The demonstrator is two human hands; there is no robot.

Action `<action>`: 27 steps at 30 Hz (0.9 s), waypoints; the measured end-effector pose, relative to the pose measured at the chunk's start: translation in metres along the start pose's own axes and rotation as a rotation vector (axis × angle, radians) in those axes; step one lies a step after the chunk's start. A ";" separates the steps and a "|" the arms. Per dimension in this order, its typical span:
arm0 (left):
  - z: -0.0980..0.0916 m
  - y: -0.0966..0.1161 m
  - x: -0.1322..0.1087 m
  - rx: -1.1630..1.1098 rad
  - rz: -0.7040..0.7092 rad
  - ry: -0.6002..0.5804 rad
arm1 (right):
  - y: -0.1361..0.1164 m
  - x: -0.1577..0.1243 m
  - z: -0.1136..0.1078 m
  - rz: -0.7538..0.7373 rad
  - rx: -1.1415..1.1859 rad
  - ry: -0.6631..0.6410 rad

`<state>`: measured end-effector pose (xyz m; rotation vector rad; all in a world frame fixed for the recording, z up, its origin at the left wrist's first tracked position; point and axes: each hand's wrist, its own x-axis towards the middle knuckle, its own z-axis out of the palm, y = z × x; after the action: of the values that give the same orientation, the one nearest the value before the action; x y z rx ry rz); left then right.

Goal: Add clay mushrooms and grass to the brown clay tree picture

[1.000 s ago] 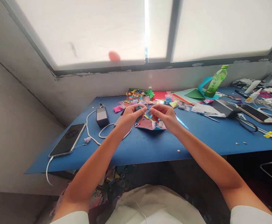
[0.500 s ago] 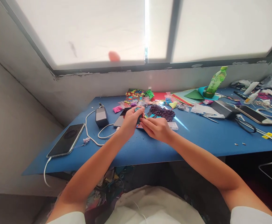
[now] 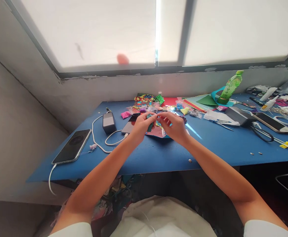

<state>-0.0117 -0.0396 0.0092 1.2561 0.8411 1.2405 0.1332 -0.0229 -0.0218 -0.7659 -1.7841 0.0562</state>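
Note:
My left hand and my right hand meet over the middle of the blue table. The left fingers pinch a small teal piece. Close beside it, the fingers of my right hand are pinched on something too small to make out. Under both hands lies a reddish sheet dotted with coloured bits. Small bags of coloured beads lie just behind the hands.
A phone on a white cable lies at the left, with a grey charger block beside it. To the right lie coloured paper sheets, a green bottle, a dark box, another phone and glue tubes.
My right hand dropped low onto the sheet half a second ago, and has now risen back up to meet the left hand's fingertips. The view shifted slightly.

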 end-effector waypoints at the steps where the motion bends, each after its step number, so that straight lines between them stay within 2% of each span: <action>1: 0.000 0.000 0.000 -0.002 -0.004 0.001 | 0.000 0.000 0.000 0.022 0.005 -0.024; 7: -0.003 0.001 0.004 -0.069 -0.043 0.030 | -0.004 0.001 -0.001 0.042 0.065 -0.064; 13: -0.004 0.001 0.007 -0.158 -0.101 0.060 | -0.008 -0.001 -0.004 0.049 0.030 -0.121; 23: -0.002 0.004 0.006 -0.191 -0.121 0.055 | -0.005 -0.003 -0.006 -0.053 -0.046 -0.054; 27: -0.004 0.004 0.008 -0.174 -0.148 0.044 | -0.006 -0.001 -0.008 -0.003 -0.063 -0.023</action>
<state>-0.0146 -0.0320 0.0141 1.0127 0.8241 1.1987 0.1373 -0.0307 -0.0170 -0.8107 -1.8160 0.0074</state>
